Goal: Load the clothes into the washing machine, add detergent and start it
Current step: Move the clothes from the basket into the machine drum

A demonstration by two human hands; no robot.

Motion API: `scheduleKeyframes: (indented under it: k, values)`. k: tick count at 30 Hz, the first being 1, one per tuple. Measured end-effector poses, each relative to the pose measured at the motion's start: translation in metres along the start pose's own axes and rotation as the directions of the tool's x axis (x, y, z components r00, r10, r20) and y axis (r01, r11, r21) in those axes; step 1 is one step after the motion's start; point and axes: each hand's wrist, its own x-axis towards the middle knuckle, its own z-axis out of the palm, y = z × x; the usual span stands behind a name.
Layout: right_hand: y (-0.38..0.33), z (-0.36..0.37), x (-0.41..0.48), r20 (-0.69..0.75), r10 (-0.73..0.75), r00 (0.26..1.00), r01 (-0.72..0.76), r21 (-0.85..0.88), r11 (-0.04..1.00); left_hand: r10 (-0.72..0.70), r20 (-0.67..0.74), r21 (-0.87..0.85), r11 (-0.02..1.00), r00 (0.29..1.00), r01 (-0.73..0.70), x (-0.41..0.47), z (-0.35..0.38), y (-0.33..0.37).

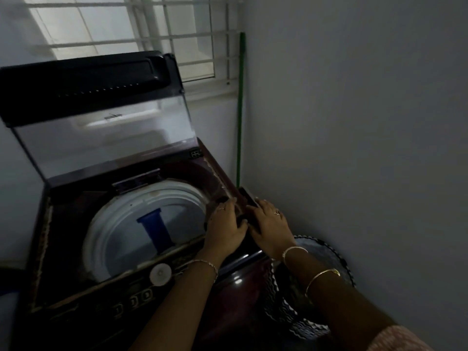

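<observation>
The top-loading washing machine (76, 297) stands with its glass lid (101, 127) raised. Its white drum (121, 224) shows a blue column (157, 231) inside, and I see no clothes in it. At the machine's right rim a dark detergent drawer (249, 198) sticks out toward the wall. My left hand (225, 224) curls over the drawer's inner side, thumb toward the right. My right hand (271, 224) holds its outer side, fingers laid along the top. What is inside the drawer is hidden.
A laundry basket (286, 312) with a black and white zigzag rim sits on the floor between machine and wall, under my right forearm. A green pole (240, 110) leans in the corner. The barred window (141, 29) is behind the lid. The control panel (131, 302) faces me.
</observation>
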Motion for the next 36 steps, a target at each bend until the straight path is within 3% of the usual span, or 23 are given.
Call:
scheduleKeyframes:
  k: [6, 12, 17, 23, 31, 34, 36]
  values:
    - [0.088, -0.026, -0.041, 0.001, 0.083, 0.997, -0.083, 0.065, 0.994, 0.049, 0.027, -0.038, 0.998, 0.998, -0.048, -0.014, 0.072, 0.068]
    - [0.184, -0.025, -0.068, 0.125, 0.163, 0.979, -0.182, 0.155, 0.971, 0.001, 0.121, -0.084, 0.996, 0.993, 0.009, -0.022, 0.157, 0.107]
    - [0.252, 0.004, -0.077, 0.229, 0.256, 0.939, -0.302, 0.198, 0.933, -0.111, 0.208, -0.128, 0.982, 0.972, 0.140, -0.016, 0.216, 0.103]
    - [0.326, 0.083, -0.078, 0.284, 0.376, 0.882, -0.443, 0.227, 0.868, -0.227, 0.312, -0.137, 0.950, 0.922, 0.280, 0.004, 0.307, 0.050]
    - [0.408, 0.266, -0.072, 0.504, 0.477, 0.720, -0.631, 0.189, 0.752, -0.423, 0.507, -0.124, 0.826, 0.751, 0.549, 0.015, 0.465, -0.060]
    - [0.424, 0.328, -0.074, 0.557, 0.472, 0.683, -0.661, 0.197, 0.724, -0.477, 0.608, -0.184, 0.693, 0.634, 0.697, 0.012, 0.502, -0.087]
    - [0.423, 0.350, -0.074, 0.565, 0.446, 0.694, -0.644, 0.210, 0.736, -0.494, 0.628, -0.241, 0.611, 0.601, 0.754, 0.007, 0.519, -0.103]
